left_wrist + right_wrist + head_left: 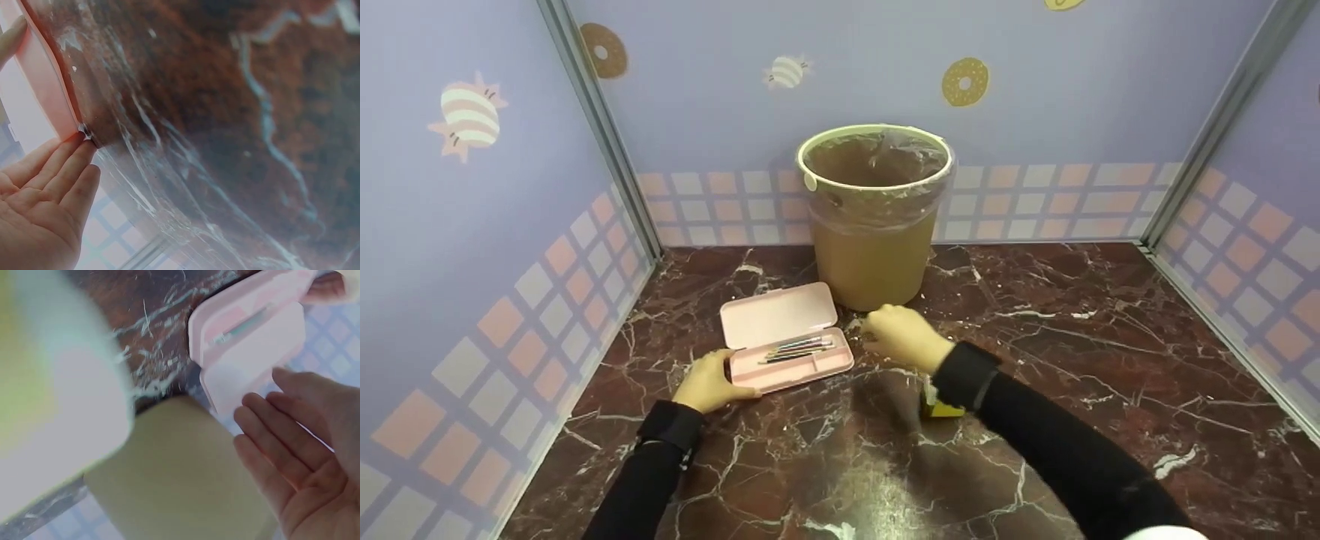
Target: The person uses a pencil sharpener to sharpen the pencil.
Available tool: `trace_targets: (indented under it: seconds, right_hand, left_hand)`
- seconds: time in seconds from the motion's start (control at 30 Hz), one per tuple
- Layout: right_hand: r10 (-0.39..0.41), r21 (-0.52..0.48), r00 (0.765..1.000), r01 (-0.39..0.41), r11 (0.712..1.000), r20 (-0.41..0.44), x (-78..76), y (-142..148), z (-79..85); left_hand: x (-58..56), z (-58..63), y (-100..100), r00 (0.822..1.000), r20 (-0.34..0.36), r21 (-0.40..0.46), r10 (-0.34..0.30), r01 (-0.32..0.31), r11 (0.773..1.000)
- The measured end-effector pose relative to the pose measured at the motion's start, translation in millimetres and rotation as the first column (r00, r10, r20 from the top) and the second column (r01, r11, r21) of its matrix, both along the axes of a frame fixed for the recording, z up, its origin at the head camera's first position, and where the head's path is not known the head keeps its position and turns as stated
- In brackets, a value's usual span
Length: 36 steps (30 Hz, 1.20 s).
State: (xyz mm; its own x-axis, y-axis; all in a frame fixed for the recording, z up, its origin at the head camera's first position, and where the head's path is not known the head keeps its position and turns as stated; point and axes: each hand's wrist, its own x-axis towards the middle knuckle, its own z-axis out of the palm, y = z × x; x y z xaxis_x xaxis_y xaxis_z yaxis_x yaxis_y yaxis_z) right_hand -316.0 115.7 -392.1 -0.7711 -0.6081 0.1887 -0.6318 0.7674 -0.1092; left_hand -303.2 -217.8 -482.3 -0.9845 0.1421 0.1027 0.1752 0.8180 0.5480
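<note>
A pink pencil case [777, 319] lies open on the dark marble-patterned table, its lid tipped back. Several pencils [796, 349] are in its long compartment, beside a smaller one at the right end. My left hand [708, 382] holds the case's left end, thumb along the front side and fingertips at the corner in the left wrist view. My right hand [904, 336] is over the table just right of the case, fingers loosely bent around nothing in the right wrist view. A small yellow-green item [942, 405] stands below the right wrist, partly hidden by the cuff.
A beige waste bin [874, 259] with a clear plastic liner stands behind the case, near the back wall. Small pale specks are scattered on the table around its base. Patterned wall panels [697, 195] with metal corner posts enclose the left, back and right sides.
</note>
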Motion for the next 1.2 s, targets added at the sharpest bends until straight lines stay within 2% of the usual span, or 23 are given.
trace_targets:
  seconds: [0.13,0.27,0.53,0.67,0.8,1.0,1.2]
  right_hand:
    - [0.004,-0.004,0.999,-0.004,1.0,0.04,9.8,26,10.8]
    - [0.031,-0.012,0.998,-0.031,0.999,0.046,16.4,54,11.1]
    - [0.116,-0.076,0.988,-0.108,0.991,0.104,26.3,109,-9.2]
    - [0.095,-0.099,0.977,-0.077,0.992,0.19,30.7,128,-21.0]
    - [0.089,-0.138,0.966,-0.057,0.989,0.241,32.2,137,-30.8]
    - [0.116,-0.195,0.964,-0.069,0.978,0.241,32.2,141,-36.6]
    - [0.114,-0.211,0.962,-0.061,0.976,0.247,31.7,140,-38.6]
  left_hand:
    - [0.4,1.0,0,1.0,-0.008,-0.007,-0.004,0.004,1.0]
    - [0.2,0.1,-1,1.0,-0.003,0.001,-0.008,0.008,1.0]
    - [-3.7,-1.8,-2,1.0,0.006,0.008,-0.027,0.027,1.0]
    - [-4.1,-1.2,-1,1.0,0.013,0.001,-0.028,0.028,1.0]
    - [-2.0,0.5,-1,0.999,0.021,0.003,-0.03,0.03,1.0]
    - [0.4,2.4,1,0.999,0.002,0.004,-0.048,0.048,0.999]
    - [3.6,2.8,3,0.998,-0.023,-0.001,-0.062,0.062,0.998]
